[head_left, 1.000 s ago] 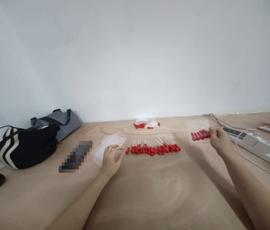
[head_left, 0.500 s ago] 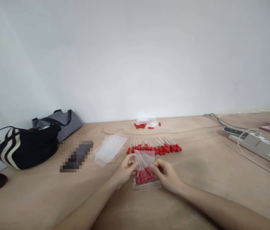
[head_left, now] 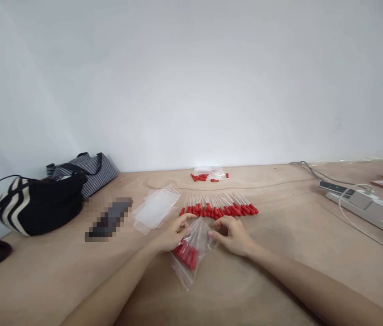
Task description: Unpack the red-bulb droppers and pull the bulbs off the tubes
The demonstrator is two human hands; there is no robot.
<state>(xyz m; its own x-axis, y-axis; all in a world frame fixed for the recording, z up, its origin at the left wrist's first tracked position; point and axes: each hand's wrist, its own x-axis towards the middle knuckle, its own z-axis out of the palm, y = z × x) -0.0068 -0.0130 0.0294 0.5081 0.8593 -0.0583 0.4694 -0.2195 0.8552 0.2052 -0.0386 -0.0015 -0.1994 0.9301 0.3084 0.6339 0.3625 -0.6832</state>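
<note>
A clear zip bag (head_left: 202,240) lies tilted between my hands, its zip end pointing down and to the left. Inside it are several red-tipped sticks (head_left: 186,254), with their red ends toward the zip. My left hand (head_left: 175,233) is closed on the bag's left side, thumb over the plastic. At the opposite edge, my right hand (head_left: 230,234) has curled fingers and its thumb against the plastic; its exact hold is partly hidden. Just beyond both hands runs a row of loose red-tipped sticks (head_left: 225,211), pale ends pointing away from me.
Flat clear bags (head_left: 155,209) lie left of the row. Farther back are loose red tips (head_left: 200,177) and another clear bag (head_left: 213,171). A pixelated dark object (head_left: 109,219) and fabric bags (head_left: 55,203) are at left, a power strip (head_left: 368,206) with cables at right.
The filled bag has turned, its zip end swinging down and to the left. My left hand has shifted slightly left, and my right hand's fingers have loosened slightly at the bag's edge.
</note>
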